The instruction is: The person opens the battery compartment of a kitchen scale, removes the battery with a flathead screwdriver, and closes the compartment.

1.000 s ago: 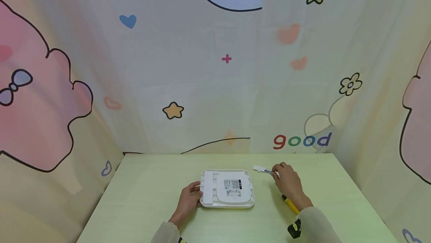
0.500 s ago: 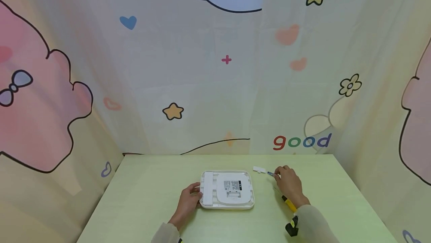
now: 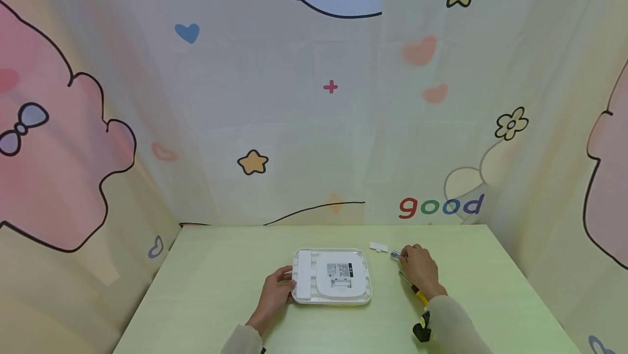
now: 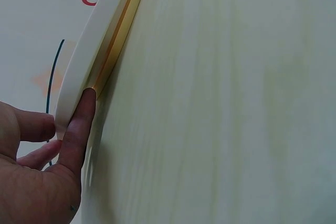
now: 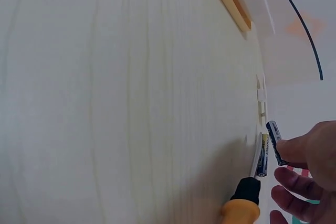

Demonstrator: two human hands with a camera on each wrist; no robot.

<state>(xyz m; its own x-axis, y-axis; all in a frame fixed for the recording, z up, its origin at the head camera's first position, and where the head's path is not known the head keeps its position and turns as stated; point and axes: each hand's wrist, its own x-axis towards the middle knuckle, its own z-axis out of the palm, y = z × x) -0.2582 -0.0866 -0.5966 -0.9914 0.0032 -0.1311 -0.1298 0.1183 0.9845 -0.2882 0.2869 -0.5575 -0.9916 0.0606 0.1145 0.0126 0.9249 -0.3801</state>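
Note:
In the head view a white rounded-square device (image 3: 321,294) lies with its underside up. It bears a printed label (image 3: 337,271) and an open rectangular battery compartment (image 3: 340,283). My left hand (image 3: 273,295) grips its left edge; the left wrist view shows fingers above and below the white rim (image 4: 89,51). To the right of the device, my right hand (image 3: 421,271) pinches a small battery (image 5: 275,139) between thumb and fingertips, low over the table. A second battery (image 5: 263,156) lies beneath it, beside the screwdriver.
A small white cover (image 3: 378,247) lies beyond the right hand's fingertips. The screwdriver (image 3: 419,294), with a yellow and black handle, lies partly under the right forearm. A patterned curtain (image 3: 304,125) stands behind the table's far edge.
My right hand has drawn slightly back toward me, away from the white cover, with a battery at its fingertips. More of the screwdriver's shaft shows. My left hand and the device stay put.

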